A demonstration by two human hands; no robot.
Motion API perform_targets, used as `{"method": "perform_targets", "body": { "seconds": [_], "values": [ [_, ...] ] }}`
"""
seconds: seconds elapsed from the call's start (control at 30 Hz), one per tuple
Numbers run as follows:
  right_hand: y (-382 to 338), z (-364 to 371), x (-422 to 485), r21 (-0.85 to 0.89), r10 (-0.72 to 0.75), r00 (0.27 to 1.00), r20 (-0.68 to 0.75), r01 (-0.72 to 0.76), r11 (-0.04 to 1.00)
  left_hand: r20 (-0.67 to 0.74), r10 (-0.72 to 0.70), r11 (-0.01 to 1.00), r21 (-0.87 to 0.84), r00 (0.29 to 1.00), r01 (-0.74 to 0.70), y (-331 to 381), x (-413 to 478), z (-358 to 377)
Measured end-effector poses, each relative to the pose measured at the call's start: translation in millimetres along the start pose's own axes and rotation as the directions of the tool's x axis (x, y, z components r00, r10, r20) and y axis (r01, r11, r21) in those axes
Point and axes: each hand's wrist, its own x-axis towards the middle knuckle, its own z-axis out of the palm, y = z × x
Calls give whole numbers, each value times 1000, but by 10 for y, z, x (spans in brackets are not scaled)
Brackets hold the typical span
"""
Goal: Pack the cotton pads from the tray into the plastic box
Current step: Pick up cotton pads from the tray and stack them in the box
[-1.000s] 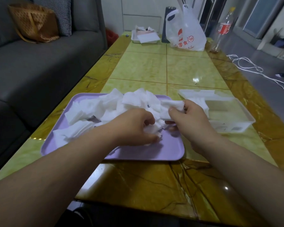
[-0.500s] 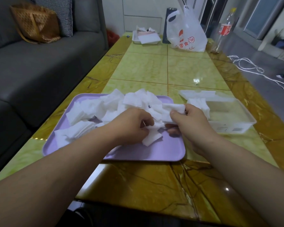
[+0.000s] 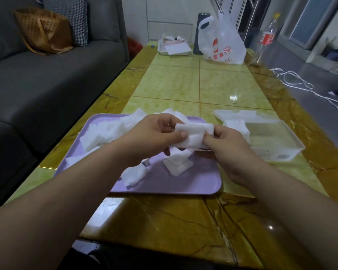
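Both hands hold a small stack of cotton pads [image 3: 193, 134] above the lilac tray [image 3: 193, 186], at mid-frame.

The left hand [image 3: 154, 139] pinches the stack's left end, thumb on top, and the right hand [image 3: 230, 151] grips its right end with curled fingers. Loose pads [image 3: 105, 131] lie heaped across the tray's left and far side, with a few near its centre. The clear plastic box [image 3: 277, 154] sits on the bench [image 3: 183, 88] just right of the tray, some pads at its left end.

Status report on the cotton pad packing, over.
Left hand and right hand both gripping one stack of white cotton pads above purple plastic tray. Loose pads lie on tray. Clear plastic box open at right, nothing blocking it.
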Motion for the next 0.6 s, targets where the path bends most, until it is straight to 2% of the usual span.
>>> {"method": "perform_targets", "body": {
  "seconds": [0.17, 0.37, 0.6],
  "values": [
    [-7, 37, -11, 33, 9, 984, 179, -15, 999, -86, -9, 999, 30, 996, 12, -51, 44, 56],
    [-7, 18, 4, 77, 41, 968, 248, -61, 995, -130, -22, 1000, -2, 991, 22, -58, 53, 70],
    [-70, 10, -21, 104, 106, 959, 263, -138, 985, -197, -45, 999, 1, 979, 46, -94, 64, 110]
  ]
}}
